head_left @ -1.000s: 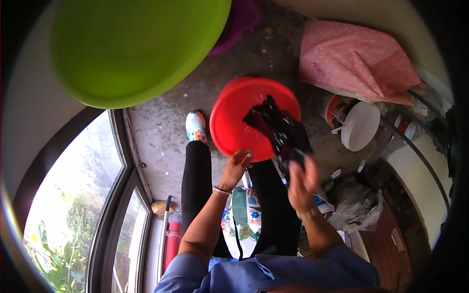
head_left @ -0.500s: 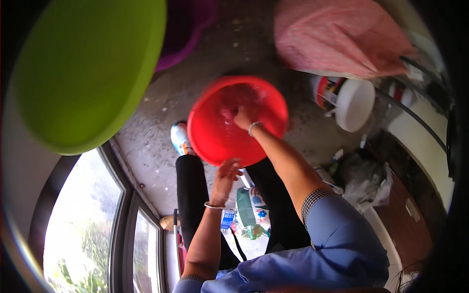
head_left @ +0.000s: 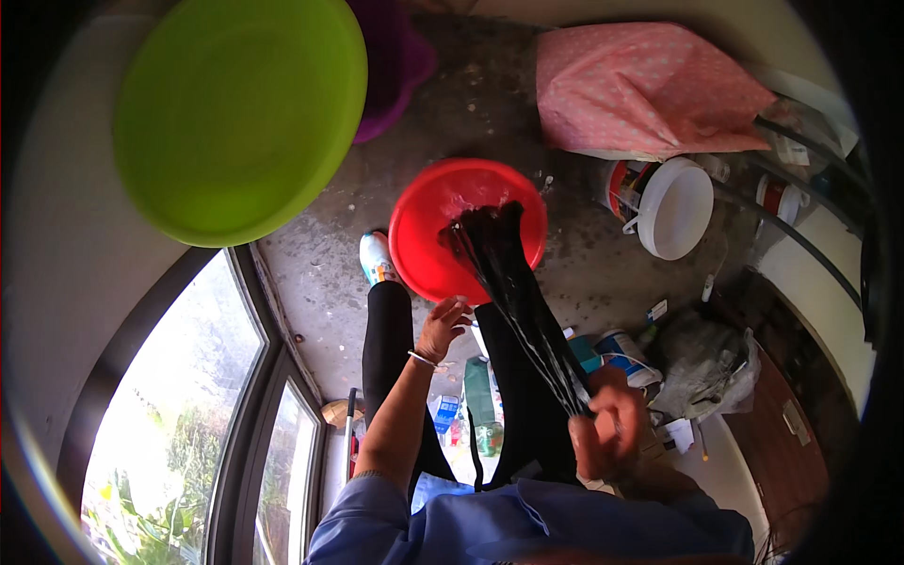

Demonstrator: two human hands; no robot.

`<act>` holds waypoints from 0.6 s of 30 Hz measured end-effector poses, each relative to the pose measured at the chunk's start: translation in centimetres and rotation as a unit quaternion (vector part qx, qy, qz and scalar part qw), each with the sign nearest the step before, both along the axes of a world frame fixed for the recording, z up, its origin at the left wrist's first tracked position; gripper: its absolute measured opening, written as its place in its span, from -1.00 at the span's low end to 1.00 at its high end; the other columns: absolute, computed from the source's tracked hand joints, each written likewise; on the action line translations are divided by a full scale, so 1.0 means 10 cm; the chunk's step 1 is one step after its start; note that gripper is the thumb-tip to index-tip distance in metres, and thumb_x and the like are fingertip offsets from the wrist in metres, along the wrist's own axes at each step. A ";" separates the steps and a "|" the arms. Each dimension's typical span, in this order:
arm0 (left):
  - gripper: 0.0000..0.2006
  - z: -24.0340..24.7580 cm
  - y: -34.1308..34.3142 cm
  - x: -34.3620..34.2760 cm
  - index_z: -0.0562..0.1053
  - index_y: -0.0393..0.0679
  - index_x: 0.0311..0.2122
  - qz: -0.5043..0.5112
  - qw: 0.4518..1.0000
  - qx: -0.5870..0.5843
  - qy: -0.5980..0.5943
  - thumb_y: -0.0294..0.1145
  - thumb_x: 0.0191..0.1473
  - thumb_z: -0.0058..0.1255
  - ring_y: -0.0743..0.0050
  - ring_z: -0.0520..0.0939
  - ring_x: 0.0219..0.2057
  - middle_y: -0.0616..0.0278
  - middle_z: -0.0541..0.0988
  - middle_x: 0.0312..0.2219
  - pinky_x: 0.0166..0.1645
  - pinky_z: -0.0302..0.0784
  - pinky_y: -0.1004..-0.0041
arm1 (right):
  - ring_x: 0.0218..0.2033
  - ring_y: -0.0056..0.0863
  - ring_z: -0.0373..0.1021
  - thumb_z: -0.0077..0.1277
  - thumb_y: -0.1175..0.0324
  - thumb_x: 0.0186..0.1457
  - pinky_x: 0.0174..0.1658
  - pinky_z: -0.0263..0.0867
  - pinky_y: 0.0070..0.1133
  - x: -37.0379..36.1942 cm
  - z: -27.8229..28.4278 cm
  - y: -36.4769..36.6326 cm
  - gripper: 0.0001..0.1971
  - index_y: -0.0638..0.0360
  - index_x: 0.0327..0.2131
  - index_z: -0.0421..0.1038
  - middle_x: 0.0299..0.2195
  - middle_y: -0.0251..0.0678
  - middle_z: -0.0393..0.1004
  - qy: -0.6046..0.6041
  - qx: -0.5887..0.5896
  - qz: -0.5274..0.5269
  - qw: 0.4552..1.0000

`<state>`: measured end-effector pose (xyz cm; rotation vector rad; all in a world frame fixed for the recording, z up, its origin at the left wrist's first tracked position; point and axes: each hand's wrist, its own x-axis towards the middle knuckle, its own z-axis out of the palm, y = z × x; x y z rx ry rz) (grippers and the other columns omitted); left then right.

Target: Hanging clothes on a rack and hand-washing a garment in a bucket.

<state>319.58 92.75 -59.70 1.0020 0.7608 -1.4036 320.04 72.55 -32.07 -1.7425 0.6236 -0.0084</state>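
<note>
A long, wet black cloth (head_left: 513,282), too blurred to tell what sort of garment, stretches from a red basin (head_left: 410,250) up toward my body. My right hand (head_left: 610,424), smeared by motion, grips its upper end at the lower right, near my trunk. The cloth's far end still lies in the basin, over water that shows little. Just off the basin's near rim is my left hand (head_left: 444,328), fingers loosely bent and apart with nothing in them, a bracelet at its wrist.
A large green basin (head_left: 240,122) stands at the upper left, a purple basin (head_left: 391,85) behind it. On the right are a pink dotted cover (head_left: 650,89), a white bucket (head_left: 680,209) and a grey plastic bag (head_left: 706,377). Glass panes (head_left: 169,405) run along the left.
My right hand has come up out of the red basin and back toward my body, drawing the black cloth with it. My left hand stays by the near rim.
</note>
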 end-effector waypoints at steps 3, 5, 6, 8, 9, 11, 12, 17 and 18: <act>-0.69 -0.03 -0.11 0.03 0.34 -0.12 -0.12 0.044 0.999 -0.032 0.000 -0.18 0.07 -0.11 0.59 0.47 -0.38 0.32 0.46 -0.36 -0.32 0.31 0.60 | -0.43 -0.33 0.20 0.01 0.49 -0.16 -0.31 0.11 -0.45 0.11 -0.73 0.05 -0.73 0.25 -0.32 0.21 -0.45 -0.19 0.26 0.025 -0.161 0.100 0.981; -0.69 0.00 -0.16 0.07 0.34 -0.12 -0.12 0.041 0.998 -0.040 -0.006 -0.19 0.07 -0.11 0.59 0.47 -0.38 0.33 0.46 -0.36 -0.32 0.31 0.61 | -0.37 -0.29 0.25 0.02 0.45 -0.13 -0.25 0.10 -0.43 0.16 -1.54 0.18 -0.73 0.22 -0.30 0.22 -0.41 -0.22 0.30 0.054 -0.187 0.094 0.976; -0.69 0.03 -0.14 0.10 0.34 -0.12 -0.11 0.037 0.998 -0.054 -0.017 -0.19 0.08 -0.11 0.60 0.47 -0.38 0.33 0.46 -0.35 -0.31 0.31 0.62 | -0.33 -0.28 0.27 0.02 0.43 -0.12 -0.21 0.10 -0.42 0.20 -1.96 0.26 -0.73 0.21 -0.29 0.22 -0.38 -0.23 0.32 0.068 -0.187 0.086 0.976; -0.68 0.05 -0.12 0.17 0.33 -0.12 -0.11 0.039 0.997 -0.065 -0.022 -0.19 0.07 -0.10 0.61 0.47 -0.37 0.34 0.46 -0.35 -0.30 0.30 0.63 | -0.25 -0.22 0.29 0.01 0.42 -0.12 -0.18 0.14 -0.37 0.29 -2.74 0.32 -0.68 0.19 -0.22 0.23 -0.33 -0.21 0.35 0.104 -0.222 0.148 0.958; -0.69 0.05 -0.14 0.16 0.33 -0.12 -0.10 0.045 0.997 -0.059 -0.018 -0.20 0.08 -0.11 0.62 0.47 -0.37 0.34 0.46 -0.35 -0.30 0.30 0.63 | -0.27 -0.17 0.30 0.02 0.42 -0.15 -0.19 0.18 -0.36 0.27 -3.14 0.30 -0.63 0.20 -0.20 0.23 -0.34 -0.15 0.35 0.123 -0.233 0.168 0.950; -0.70 0.04 -0.19 0.16 0.33 -0.11 -0.11 0.055 0.996 -0.062 -0.018 -0.20 0.09 -0.13 0.62 0.47 -0.35 0.34 0.46 -0.34 -0.29 0.30 0.62 | -0.28 -0.12 0.31 0.04 0.42 -0.18 -0.20 0.22 -0.35 0.21 -3.75 0.23 -0.59 0.20 -0.17 0.22 -0.35 -0.09 0.36 0.143 -0.249 0.185 0.940; -0.70 0.03 -0.23 0.16 0.33 -0.11 -0.11 0.053 0.996 -0.071 -0.018 -0.20 0.09 -0.13 0.62 0.47 -0.35 0.34 0.46 -0.34 -0.29 0.30 0.62 | -0.31 -0.09 0.33 0.03 0.39 -0.18 -0.24 0.25 -0.35 0.20 -3.94 0.13 -0.63 0.22 -0.22 0.23 -0.37 -0.09 0.37 0.206 -0.239 0.211 0.925; -0.58 0.05 0.11 0.09 0.28 -0.07 -0.06 0.142 0.985 -0.063 0.077 0.01 0.09 -0.18 0.45 0.47 -0.26 0.25 0.44 -0.26 -0.18 0.36 0.43 | -0.37 -0.10 0.34 0.03 0.41 -0.18 -0.31 0.27 -0.38 0.39 -3.01 0.40 -0.71 0.23 -0.34 0.20 -0.45 -0.11 0.36 0.149 -0.146 0.200 0.957; -0.58 0.10 0.04 0.09 0.28 -0.07 -0.06 0.144 0.984 -0.071 0.075 0.01 0.09 -0.18 0.45 0.47 -0.26 0.25 0.44 -0.26 -0.18 0.36 0.43 | -0.40 -0.11 0.32 0.04 0.44 -0.21 -0.32 0.23 -0.35 0.32 -2.66 0.34 -0.72 0.23 -0.37 0.20 -0.49 -0.14 0.33 0.110 -0.133 0.187 0.967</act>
